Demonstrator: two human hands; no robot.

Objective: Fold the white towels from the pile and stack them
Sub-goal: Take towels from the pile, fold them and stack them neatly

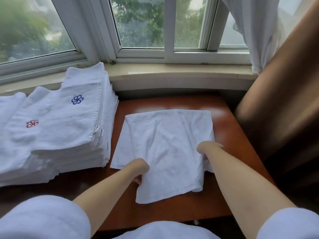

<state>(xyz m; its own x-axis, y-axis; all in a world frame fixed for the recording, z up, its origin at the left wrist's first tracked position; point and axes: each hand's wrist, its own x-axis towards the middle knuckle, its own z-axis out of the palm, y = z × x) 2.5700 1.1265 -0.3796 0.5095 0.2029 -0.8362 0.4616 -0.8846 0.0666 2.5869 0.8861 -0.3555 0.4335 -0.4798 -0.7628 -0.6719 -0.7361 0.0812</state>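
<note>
A hotel-like room: monogrammed towel stack (57, 128), wooden table (233, 135) by curtained window (141, 23).

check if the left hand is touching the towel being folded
Touching. The head view shows the left hand gripping the near left edge of the white towel, fingers curled under the cloth.

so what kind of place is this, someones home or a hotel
Probably a hotel or guesthouse room: a tall stack of white towels bears embroidered logos, beside a polished wooden table under a window with a brown curtain.
</note>
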